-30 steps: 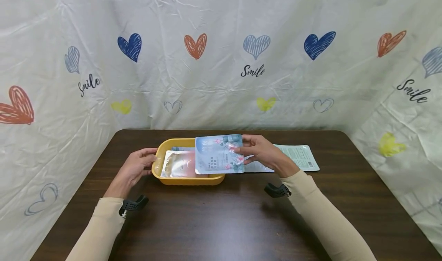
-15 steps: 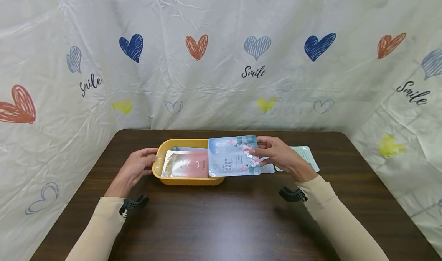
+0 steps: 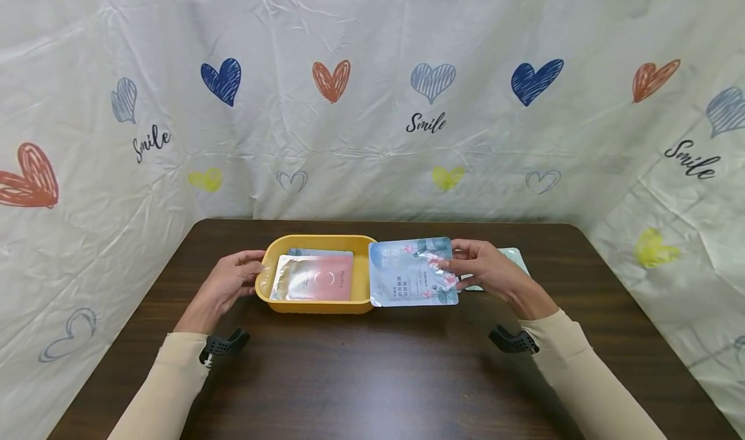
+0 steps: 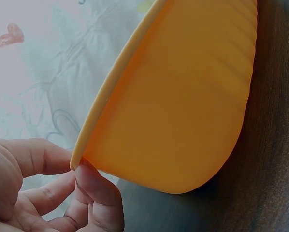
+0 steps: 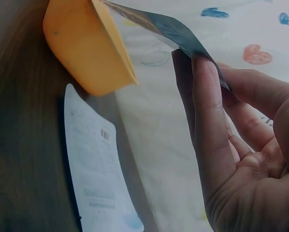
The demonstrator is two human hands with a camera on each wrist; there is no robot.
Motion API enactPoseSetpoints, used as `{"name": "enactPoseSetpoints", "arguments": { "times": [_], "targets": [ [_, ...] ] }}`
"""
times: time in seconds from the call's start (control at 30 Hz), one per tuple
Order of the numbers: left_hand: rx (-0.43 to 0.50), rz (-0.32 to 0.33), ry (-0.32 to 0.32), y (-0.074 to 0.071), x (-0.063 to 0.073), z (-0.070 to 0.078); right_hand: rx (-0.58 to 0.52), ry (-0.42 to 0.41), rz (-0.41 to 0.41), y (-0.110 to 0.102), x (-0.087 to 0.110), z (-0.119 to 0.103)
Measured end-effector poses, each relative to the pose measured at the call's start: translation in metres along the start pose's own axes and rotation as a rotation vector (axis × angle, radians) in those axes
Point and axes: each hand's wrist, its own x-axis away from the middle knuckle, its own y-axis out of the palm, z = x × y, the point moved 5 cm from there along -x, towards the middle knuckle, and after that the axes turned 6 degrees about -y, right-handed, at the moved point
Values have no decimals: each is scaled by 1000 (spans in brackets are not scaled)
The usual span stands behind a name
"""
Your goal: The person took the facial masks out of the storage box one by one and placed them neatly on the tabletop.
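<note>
Heart cloth (image 3: 372,13) hangs behind the table (image 3: 349,375); the left hand (image 3: 229,283) pinches the tub (image 3: 317,307); the right hand (image 3: 491,272) pinches a blue pack (image 3: 401,278) by the tub's right end. Only the head view shows the pink pack (image 3: 334,281) in the tub.

Blue packet (image 3: 410,275) with pink flowers (image 3: 429,294), yellow tray (image 3: 317,307), silver-to-pink sachet (image 3: 314,278), dark brown wood-grained counter (image 3: 349,375), heart-printed white cloth (image 3: 372,26).

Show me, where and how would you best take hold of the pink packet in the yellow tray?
Probably by its right edge, coming in from above and to the right. The pink packet lies thin and flat, and bare floor shows between that edge and the right wall of the yellow tray. Its left end sits close to the wall.
</note>
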Motion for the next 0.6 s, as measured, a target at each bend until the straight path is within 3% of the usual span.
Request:
{"name": "enactPoseSetpoints", "arguments": {
  "times": [0.6],
  "targets": [
    [-4,-3,8,-1,-1,-1,-23,46,-50,-11,27,29]
  ]
}}
